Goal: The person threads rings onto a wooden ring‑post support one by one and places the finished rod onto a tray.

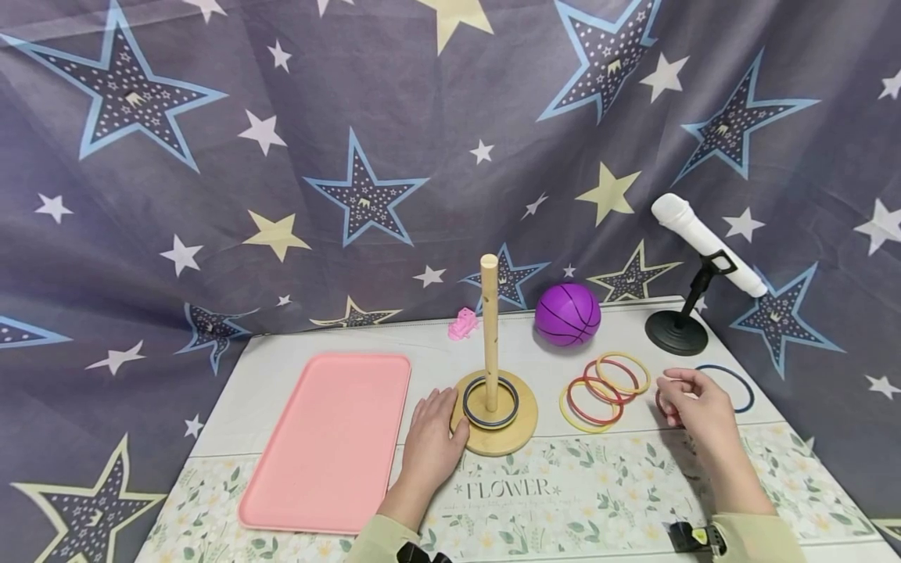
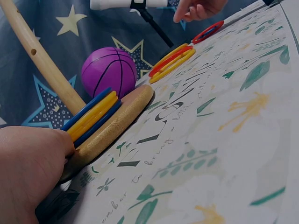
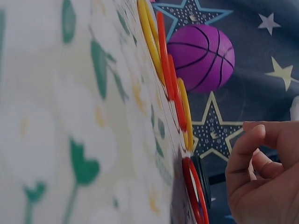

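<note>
My left hand lies on the table with its fingers along the left side of the round wooden base and its thumb at the base's edge. From that base rises a wooden post. Around its foot are stacked a blue ring, a yellow ring and another blue ring, seen in the left wrist view. My right hand, fingers loosely bent and holding nothing, hovers over a red ring on the table, partly hiding it in the head view. A blue ring lies just beyond.
Several overlapping red and yellow rings lie between the base and my right hand. Behind them sits a purple ball, with a small pink toy to its left. A white microphone on a black stand is back right; a pink tray lies left.
</note>
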### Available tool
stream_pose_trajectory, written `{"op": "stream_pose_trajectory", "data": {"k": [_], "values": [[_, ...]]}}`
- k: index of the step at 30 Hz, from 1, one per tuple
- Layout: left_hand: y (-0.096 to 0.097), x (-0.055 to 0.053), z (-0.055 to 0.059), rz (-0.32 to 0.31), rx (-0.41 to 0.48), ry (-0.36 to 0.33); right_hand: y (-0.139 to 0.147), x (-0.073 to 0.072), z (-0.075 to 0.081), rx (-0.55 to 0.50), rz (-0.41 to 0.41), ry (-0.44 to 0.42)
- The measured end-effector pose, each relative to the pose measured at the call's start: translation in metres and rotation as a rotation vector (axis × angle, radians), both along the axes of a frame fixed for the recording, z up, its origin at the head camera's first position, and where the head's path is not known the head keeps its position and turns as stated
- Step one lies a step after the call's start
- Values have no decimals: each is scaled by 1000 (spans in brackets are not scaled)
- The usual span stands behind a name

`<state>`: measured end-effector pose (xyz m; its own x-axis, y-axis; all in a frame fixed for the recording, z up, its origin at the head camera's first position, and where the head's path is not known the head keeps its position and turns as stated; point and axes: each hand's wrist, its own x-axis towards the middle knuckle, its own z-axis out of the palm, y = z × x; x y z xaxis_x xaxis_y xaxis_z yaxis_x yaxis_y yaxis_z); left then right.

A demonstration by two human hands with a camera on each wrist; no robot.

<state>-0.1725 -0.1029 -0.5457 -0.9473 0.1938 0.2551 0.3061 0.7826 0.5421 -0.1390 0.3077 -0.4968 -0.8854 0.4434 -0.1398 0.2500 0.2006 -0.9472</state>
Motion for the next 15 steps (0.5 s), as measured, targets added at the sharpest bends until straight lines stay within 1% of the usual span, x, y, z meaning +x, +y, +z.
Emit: {"op": "stream_pose_trajectory", "data": {"k": [6, 10, 15], "values": [[0, 0, -1, -3, -4, 5, 10, 2, -4, -40, -39, -26], [-1, -1, -2, -2, -10, 8, 15, 2, -9, -50, -47, -16], [-1, -1, -2, -6, -9, 14, 24, 4, -13, -117, -64, 9]]}}
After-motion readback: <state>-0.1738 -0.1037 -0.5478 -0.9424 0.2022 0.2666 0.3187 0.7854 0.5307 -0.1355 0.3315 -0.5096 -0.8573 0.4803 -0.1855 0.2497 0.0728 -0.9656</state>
